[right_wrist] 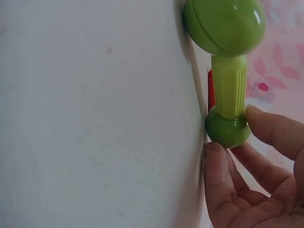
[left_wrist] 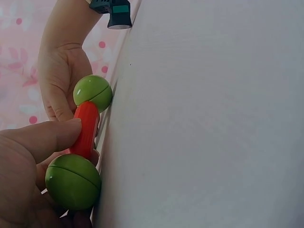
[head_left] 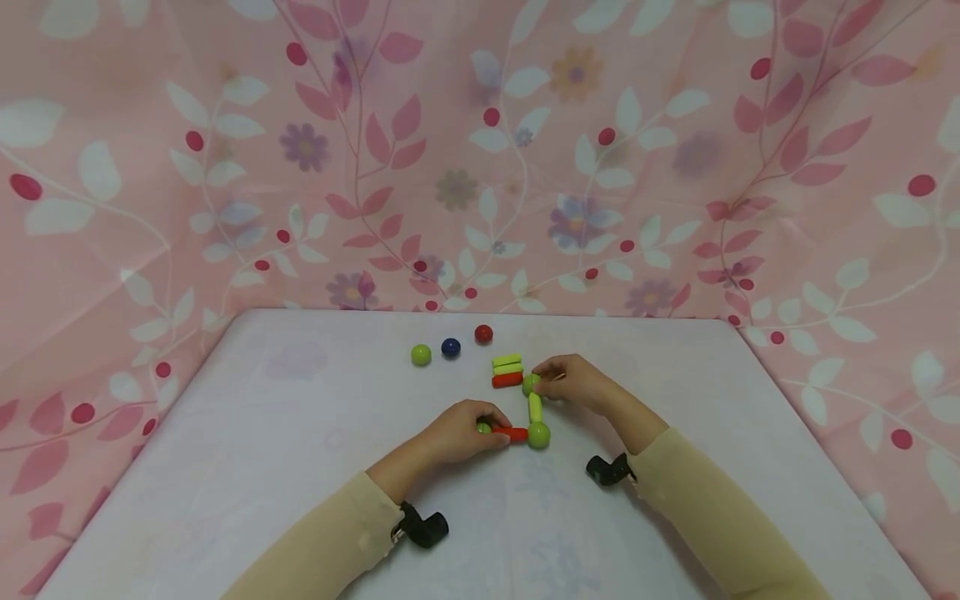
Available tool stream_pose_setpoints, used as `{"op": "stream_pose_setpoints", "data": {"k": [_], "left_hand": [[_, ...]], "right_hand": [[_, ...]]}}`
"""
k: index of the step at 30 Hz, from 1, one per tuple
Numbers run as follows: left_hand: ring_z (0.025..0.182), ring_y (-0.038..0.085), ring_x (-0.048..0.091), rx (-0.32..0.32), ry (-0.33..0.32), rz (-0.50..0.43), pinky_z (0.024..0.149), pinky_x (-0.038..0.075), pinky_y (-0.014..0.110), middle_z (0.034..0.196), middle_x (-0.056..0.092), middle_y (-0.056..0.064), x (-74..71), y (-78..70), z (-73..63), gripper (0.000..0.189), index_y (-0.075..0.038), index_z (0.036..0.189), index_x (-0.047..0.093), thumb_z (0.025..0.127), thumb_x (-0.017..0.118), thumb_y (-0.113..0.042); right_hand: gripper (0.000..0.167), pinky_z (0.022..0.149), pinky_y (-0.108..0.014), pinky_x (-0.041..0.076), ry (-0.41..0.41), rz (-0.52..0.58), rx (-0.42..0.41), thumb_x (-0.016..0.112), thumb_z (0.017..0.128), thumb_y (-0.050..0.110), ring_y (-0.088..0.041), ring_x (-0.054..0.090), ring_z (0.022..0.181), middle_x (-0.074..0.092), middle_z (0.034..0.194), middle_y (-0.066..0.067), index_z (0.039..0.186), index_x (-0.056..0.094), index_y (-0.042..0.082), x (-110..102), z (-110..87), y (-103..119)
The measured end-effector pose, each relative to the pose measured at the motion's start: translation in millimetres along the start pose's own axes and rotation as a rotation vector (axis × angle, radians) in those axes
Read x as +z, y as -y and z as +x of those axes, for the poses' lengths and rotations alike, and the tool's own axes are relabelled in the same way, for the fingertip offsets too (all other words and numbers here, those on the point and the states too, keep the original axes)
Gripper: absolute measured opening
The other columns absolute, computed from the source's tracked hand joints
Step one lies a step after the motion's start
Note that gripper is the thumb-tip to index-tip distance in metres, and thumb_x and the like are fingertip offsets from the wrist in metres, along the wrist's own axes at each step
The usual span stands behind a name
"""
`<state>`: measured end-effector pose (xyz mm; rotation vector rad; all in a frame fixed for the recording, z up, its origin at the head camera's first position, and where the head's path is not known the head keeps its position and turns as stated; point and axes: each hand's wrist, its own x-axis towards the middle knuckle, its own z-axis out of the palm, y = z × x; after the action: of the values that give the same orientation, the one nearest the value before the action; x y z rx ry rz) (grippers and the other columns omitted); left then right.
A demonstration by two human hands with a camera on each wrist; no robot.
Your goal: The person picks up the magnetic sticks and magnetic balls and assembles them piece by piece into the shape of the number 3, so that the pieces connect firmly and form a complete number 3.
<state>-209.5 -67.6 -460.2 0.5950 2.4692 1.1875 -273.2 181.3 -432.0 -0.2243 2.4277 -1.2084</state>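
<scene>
An L-shaped chain of balls and rods lies on the white table. My left hand (head_left: 463,432) pinches its red rod (left_wrist: 86,128) between thumb and fingers, close to the green ball (left_wrist: 73,183) at that end. At the corner sits another green ball (head_left: 538,434), where the red rod meets a yellow-green rod (right_wrist: 229,86). Beyond that rod is a third green ball (right_wrist: 228,127), which my right hand (head_left: 576,382) holds between thumb and fingertips. In the head view the fingers partly cover both end balls.
Behind the chain lie a loose red rod (head_left: 507,380) and two yellow-green rods (head_left: 507,361) side by side. Farther back and left are a green ball (head_left: 422,355), a dark blue ball (head_left: 451,347) and a red ball (head_left: 483,334). A flowered pink cloth (head_left: 465,167) hangs behind the table.
</scene>
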Motion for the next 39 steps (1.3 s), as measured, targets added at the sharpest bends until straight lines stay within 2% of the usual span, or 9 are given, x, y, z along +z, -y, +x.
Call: {"op": "stream_pose_setpoints", "data": {"k": [6, 17, 25, 30, 35, 39], "left_hand": [[0.093, 0.014, 0.055, 0.017, -0.010, 0.004, 0.088, 0.045, 0.035, 0.095, 0.066, -0.013, 1.0, 0.8, 0.4, 0.012, -0.024, 0.102, 0.074, 0.091, 0.075, -0.029], [0.092, 0.013, 0.056, -0.009, 0.019, -0.018, 0.088, 0.045, 0.035, 0.092, 0.065, -0.012, -1.3, -3.6, -2.2, 0.013, -0.024, 0.103, 0.074, 0.091, 0.075, -0.028], [0.090, 0.012, 0.056, -0.020, 0.018, -0.010, 0.086, 0.046, 0.033, 0.091, 0.065, -0.011, 1.1, -0.7, 0.1, 0.014, -0.025, 0.103, 0.073, 0.090, 0.076, -0.029], [0.090, 0.012, 0.056, -0.023, 0.021, -0.019, 0.086, 0.046, 0.033, 0.092, 0.065, -0.011, 0.5, -1.8, -0.1, 0.014, -0.025, 0.103, 0.073, 0.090, 0.076, -0.029], [0.091, 0.013, 0.056, -0.017, 0.021, -0.024, 0.087, 0.045, 0.034, 0.092, 0.065, -0.011, 0.2, -0.9, -0.4, 0.014, -0.025, 0.103, 0.073, 0.090, 0.076, -0.029], [0.091, 0.013, 0.056, -0.006, 0.020, -0.025, 0.087, 0.045, 0.034, 0.092, 0.066, -0.012, 0.0, 0.9, -0.2, 0.013, -0.026, 0.102, 0.074, 0.090, 0.076, -0.029]], "right_hand": [[0.034, 0.083, -0.033, 0.054, -0.043, -0.031, -0.012, 0.072, 0.093, 0.021, -0.021, 0.062, 0.093, 0.064, 0.107, -0.007, 0.124, 0.067, 0.008, 1, -6.2, 1], [0.031, 0.078, -0.030, 0.053, -0.066, -0.012, -0.027, 0.072, 0.093, 0.019, -0.019, 0.062, 0.088, 0.066, 0.104, -0.007, 0.121, 0.067, 0.005, 2, -10.9, -1], [0.028, 0.074, -0.030, 0.052, -0.099, 0.005, 0.049, 0.072, 0.092, 0.019, -0.018, 0.061, 0.083, 0.068, 0.095, -0.007, 0.114, 0.068, 0.003, 3, -14.6, 0], [0.023, 0.073, -0.030, 0.051, -0.114, -0.007, 0.051, 0.072, 0.092, 0.019, -0.018, 0.061, 0.082, 0.068, 0.092, -0.006, 0.110, 0.069, 0.004, 3, -19.7, -2], [0.018, 0.074, -0.030, 0.050, -0.098, -0.016, 0.041, 0.073, 0.092, 0.019, -0.018, 0.060, 0.083, 0.068, 0.091, -0.004, 0.105, 0.071, 0.007, 6, -24.6, -4], [0.019, 0.075, -0.031, 0.052, -0.068, -0.002, 0.039, 0.072, 0.092, 0.018, -0.017, 0.062, 0.083, 0.070, 0.090, -0.004, 0.105, 0.071, 0.004, 10, -27.1, -4]]}}
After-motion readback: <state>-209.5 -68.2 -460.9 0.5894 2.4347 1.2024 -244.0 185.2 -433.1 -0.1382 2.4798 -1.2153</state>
